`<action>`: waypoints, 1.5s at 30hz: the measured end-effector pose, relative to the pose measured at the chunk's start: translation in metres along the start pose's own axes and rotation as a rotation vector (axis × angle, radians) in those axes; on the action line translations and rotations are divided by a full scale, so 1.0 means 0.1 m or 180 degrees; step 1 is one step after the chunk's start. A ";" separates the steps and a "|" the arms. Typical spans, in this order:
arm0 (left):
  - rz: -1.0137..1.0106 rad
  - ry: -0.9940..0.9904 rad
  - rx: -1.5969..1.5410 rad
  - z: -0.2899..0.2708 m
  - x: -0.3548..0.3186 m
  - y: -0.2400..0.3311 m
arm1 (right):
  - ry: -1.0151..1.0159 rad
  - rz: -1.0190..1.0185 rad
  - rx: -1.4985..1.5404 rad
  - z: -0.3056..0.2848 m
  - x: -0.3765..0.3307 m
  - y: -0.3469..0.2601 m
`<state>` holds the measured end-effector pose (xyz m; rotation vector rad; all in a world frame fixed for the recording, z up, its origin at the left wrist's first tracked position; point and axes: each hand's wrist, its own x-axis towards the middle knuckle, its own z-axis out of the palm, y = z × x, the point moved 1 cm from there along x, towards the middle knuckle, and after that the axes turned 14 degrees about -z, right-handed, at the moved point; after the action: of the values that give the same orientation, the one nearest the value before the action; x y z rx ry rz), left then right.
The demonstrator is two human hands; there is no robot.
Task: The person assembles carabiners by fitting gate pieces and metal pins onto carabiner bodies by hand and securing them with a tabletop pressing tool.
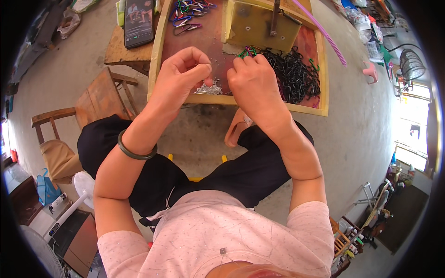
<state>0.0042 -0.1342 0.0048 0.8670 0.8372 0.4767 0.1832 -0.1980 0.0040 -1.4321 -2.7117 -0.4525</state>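
Two bare hands work over a shallow, wood-rimmed counter (303, 108) with a reddish bed. The left hand (183, 76) hovers at the near edge, above a small heap of silver pins (209, 89); its grip is narrow, thumb and forefinger nearly meeting, and I cannot tell whether something tiny sits between them. The right hand (252, 85) is knuckles-up beside it, fingers curled under; its grip is hidden, so what it holds, if anything, cannot be told. A green clip (248, 52) shows just past its fingers.

Black hooks (296, 76) fill the counter's near right corner in a tangled pile, partly behind the right hand. Coloured clips (187, 26), blue, red, green and purple among them, lie loose at the far left. Between the two groups, toward the far side, stands a yellowish block (245, 32) with a dark metal lever (275, 18) on it. A purple tube (324, 34) crosses the right rim.

Left of the counter, a phone (139, 23) rests on a wooden stool (125, 51); its screen shows seated people, with marks below too small to read. A white fan (72, 211) at lower left carries a small lit panel, likewise illegible. A dark bangle (132, 154) circles the left forearm.
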 end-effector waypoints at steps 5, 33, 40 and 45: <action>0.0041 -0.0072 0.0238 -0.02 0.02 -0.02 | -0.0237 0.0108 0.0015 0.03 0.06 0.03; 0.0438 -0.0195 0.0039 0.02 -0.02 -0.01 | 0.2074 0.1546 0.5769 -0.12 0.23 0.07; 0.0497 -0.0101 0.0018 0.03 -0.01 -0.03 | 0.2109 0.1528 0.5410 -0.09 0.23 0.06; 0.1424 0.0595 0.0577 0.07 0.00 -0.02 | 0.2003 0.1582 0.4425 -0.15 0.21 0.06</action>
<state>0.0101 -0.1386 0.0058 1.1987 0.8663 0.8938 0.1751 -0.1824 0.0236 -1.0786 -1.3784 0.7423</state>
